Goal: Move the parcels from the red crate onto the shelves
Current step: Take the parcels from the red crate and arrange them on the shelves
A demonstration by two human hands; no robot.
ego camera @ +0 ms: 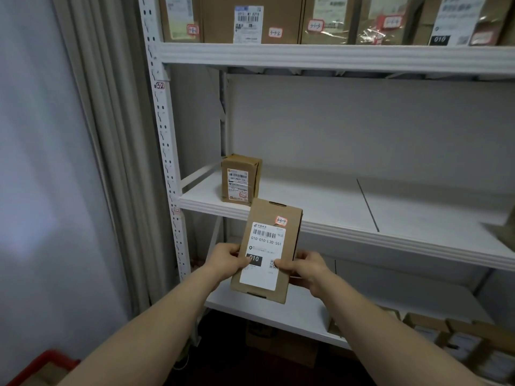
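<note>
The left hand (227,260) and right hand (305,270) pinch a flat cardboard parcel (266,246) by its two sides, fingers curled on it. Its long side points up. The middle shelf (306,196) lies just ahead of it, with a small box (239,179) near.

both hands hold a flat cardboard parcel up before the white shelving

the left hand (227,260) and the right hand (302,267) grip the held parcel (269,250) by its lower side edges, thumbs over its white shipping label (263,256); the parcel stands upright, leaning slightly right, with a small red-edged tag (281,220) near its top right corner. behind it on the middle shelf (348,201) a smaller box (240,179) stands near the left end, label facing out. the top shelf (334,55) carries a row of labelled parcels (250,20). more parcels (457,341) lie low at right below the lower shelf (278,307). a corner of the red crate (46,362) shows at bottom left, beside the curtain (106,135).
</note>
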